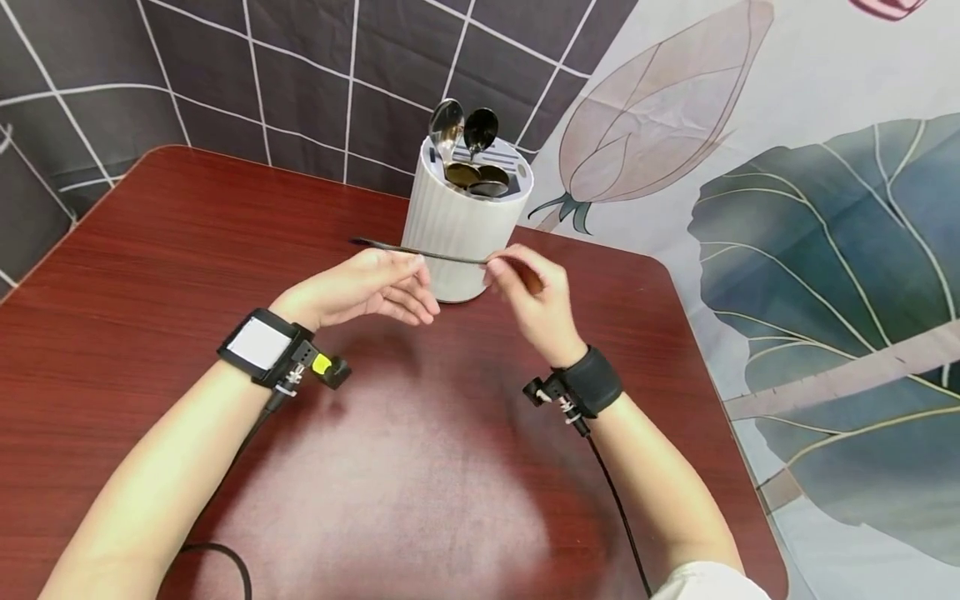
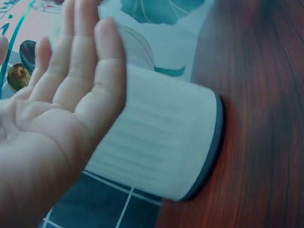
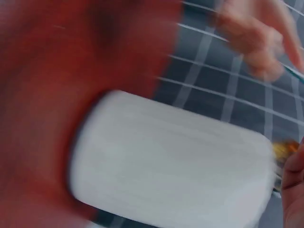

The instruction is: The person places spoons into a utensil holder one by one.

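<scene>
My right hand (image 1: 534, 296) pinches one end of a thin dark utensil (image 1: 442, 257), held level in front of the white ribbed holder (image 1: 457, 221). I cannot tell the utensil's kind, as it shows as a slim line. Its other end passes just behind my left hand (image 1: 375, 287), which has its palm turned inward and its fingers extended. The left wrist view shows that palm (image 2: 57, 104) with nothing in it, beside the holder (image 2: 156, 133). Blurred in the right wrist view, the right hand (image 3: 293, 183) appears at the edge, past the holder's top.
Several spoons (image 1: 480, 129) stand bowl-up in the slotted top of the holder, on the red-brown table (image 1: 225, 217). Behind rises a dark tiled-pattern backdrop (image 1: 300, 83); a flower-print cloth (image 1: 750, 333) hangs to the right. Black cables (image 1: 618, 508) trail from both wrist cameras.
</scene>
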Demonstrator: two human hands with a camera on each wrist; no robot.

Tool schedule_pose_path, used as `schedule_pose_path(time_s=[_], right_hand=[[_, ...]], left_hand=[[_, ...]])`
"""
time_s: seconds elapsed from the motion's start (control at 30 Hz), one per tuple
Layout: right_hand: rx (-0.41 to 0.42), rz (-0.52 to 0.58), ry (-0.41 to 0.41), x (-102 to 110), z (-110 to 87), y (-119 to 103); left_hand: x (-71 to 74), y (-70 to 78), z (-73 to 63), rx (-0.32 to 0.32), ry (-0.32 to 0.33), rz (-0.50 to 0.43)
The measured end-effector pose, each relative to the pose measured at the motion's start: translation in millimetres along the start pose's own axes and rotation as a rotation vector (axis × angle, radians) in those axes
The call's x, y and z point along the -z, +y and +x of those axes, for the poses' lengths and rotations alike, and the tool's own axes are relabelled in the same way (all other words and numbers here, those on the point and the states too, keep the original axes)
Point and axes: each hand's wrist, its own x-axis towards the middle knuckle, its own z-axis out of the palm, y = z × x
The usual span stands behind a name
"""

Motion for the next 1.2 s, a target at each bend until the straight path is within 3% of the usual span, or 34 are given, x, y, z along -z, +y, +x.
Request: schedule_pose_path(time_s=[0.13,0.27,0.33,0.43,0.5,0.57,0.67,0.77,1.2], right_hand=[[0.034,-0.025,0.251,22.4,27.3,-26.3],[0.132,0.002,0.524,43.2,64.0,-55.1],[0.162,-0.006,0.617,50.1,81.7,-64.9],[0.138,-0.152,0.663,55.4,102.7,-66.6],[0.107,-0.29,0.613,55.2,112.5,-58.7],[0.075,-0.435,0.513,52.8,118.7,-46.7],[0.005,-0.529,0.34,46.8,122.3,-29.5],[-0.082,-0.541,0.214,41.6,121.2,-18.9],[-0.379,-0.57,-0.154,22.1,131.3,0.2]], left_hand=[[6.8,-6.2,-4.6,0.108,-0.018,0.271],[13.3,-12.6,-9.4,0.197,0.009,0.483],[14.7,-14.4,-11.5,0.222,0.015,0.549],[15.3,-15.4,-15.1,0.232,0.016,0.63],[15.3,-15.4,-17.3,0.233,0.021,0.663],[15.6,-15.6,-19.7,0.235,0.031,0.686],[16.7,-16.7,-23.4,0.245,0.036,0.707],[18.9,-17.8,-27.0,0.251,0.038,0.725],[26.0,-18.3,-30.5,0.238,0.046,0.756]])
